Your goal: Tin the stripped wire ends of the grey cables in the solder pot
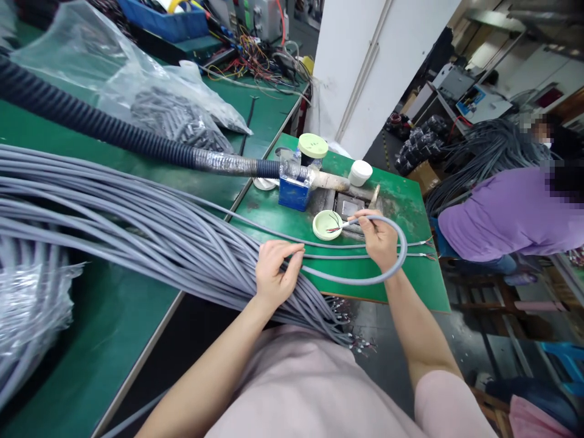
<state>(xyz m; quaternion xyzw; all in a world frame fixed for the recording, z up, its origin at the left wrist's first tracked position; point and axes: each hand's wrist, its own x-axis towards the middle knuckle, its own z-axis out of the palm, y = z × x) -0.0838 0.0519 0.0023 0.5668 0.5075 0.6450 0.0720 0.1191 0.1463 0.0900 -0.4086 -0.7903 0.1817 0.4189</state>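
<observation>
My right hand (379,238) pinches a grey cable (402,243) near its stripped end. The cable loops round behind the wrist, and its thin coloured wires (334,229) are over a small pale-green dish (325,235). My left hand (277,272) lies at the edge of a thick bundle of grey cables (196,225), thumb and forefinger curled near each other around a cable. Two more cables run across the green board, with stripped ends (424,243) at its right edge. Beyond the dish stand a metal plate (350,207) and a blue box (293,193) holding a hose nozzle.
A black corrugated hose (114,131) crosses the left bench. Behind it are plastic bags of grey parts (173,115). A green-lidded jar (312,146) and white jar (360,173) stand behind the dish. A person in purple (506,213) sits at the right.
</observation>
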